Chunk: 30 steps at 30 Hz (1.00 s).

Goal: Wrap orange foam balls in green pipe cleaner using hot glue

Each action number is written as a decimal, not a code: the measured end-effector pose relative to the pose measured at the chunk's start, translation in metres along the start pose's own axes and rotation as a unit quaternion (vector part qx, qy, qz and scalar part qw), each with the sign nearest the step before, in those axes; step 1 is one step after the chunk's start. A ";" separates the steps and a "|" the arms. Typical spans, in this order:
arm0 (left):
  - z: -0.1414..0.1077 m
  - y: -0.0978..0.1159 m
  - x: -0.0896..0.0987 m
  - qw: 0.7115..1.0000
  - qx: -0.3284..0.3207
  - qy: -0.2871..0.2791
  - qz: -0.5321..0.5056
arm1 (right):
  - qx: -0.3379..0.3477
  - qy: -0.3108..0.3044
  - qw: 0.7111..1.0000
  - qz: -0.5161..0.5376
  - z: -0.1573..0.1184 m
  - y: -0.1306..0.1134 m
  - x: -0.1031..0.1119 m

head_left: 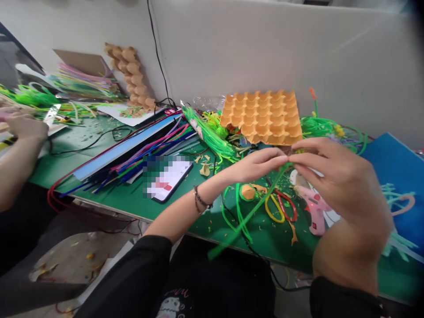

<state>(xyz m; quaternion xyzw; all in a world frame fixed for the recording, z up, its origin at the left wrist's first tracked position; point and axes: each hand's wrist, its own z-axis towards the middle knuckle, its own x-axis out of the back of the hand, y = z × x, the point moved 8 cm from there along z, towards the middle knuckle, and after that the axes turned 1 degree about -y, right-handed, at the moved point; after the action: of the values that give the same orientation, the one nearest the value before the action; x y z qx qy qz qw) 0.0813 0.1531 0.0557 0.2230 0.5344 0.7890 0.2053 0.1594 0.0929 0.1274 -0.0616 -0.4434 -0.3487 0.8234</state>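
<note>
My left hand and my right hand meet fingertip to fingertip above the green table. Pinched between them is one end of a green pipe cleaner, whose long tail slants down toward my lap, blurred at its tip. The exact grip point is partly hidden by my fingers. Under my hands lie scissors with a yellow and a red handle. Beside them, below my right hand, rests a pink glue gun. A small cut piece of egg carton sits close by with loose green pipe cleaners.
A tan egg tray leans behind my hands. Left of it lie a bundle of green pipe cleaners, a phone and dark and coloured pipe cleaners. A blue folder is at right. Another person's arm works at far left.
</note>
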 end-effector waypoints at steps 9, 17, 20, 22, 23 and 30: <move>0.018 0.007 -0.016 0.976 -0.022 -0.166 -0.141 | 0.028 0.081 0.995 -0.050 -0.001 -0.004 0.015; 0.024 0.000 0.009 0.989 -0.019 -0.136 -0.050 | -0.028 0.039 0.995 -0.090 0.005 0.002 -0.001; 0.023 -0.003 0.013 0.989 -0.017 -0.147 -0.031 | -0.050 -0.007 0.997 -0.053 0.005 0.005 -0.008; 0.021 -0.001 0.012 0.987 -0.038 -0.157 -0.008 | -0.051 -0.020 0.998 -0.020 0.004 0.008 -0.009; 0.021 0.002 0.012 0.986 -0.053 -0.160 0.009 | -0.047 -0.014 0.999 -0.006 0.004 0.008 -0.008; 0.018 0.018 0.021 0.975 -0.108 -0.113 0.157 | -0.067 -0.031 0.995 0.069 0.004 0.022 -0.011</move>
<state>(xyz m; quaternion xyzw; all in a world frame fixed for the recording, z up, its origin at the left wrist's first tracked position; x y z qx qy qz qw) 0.0732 0.1723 0.0813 0.3681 0.3776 0.8343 0.1609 0.1665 0.1169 0.1265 -0.1579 -0.4391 -0.3174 0.8256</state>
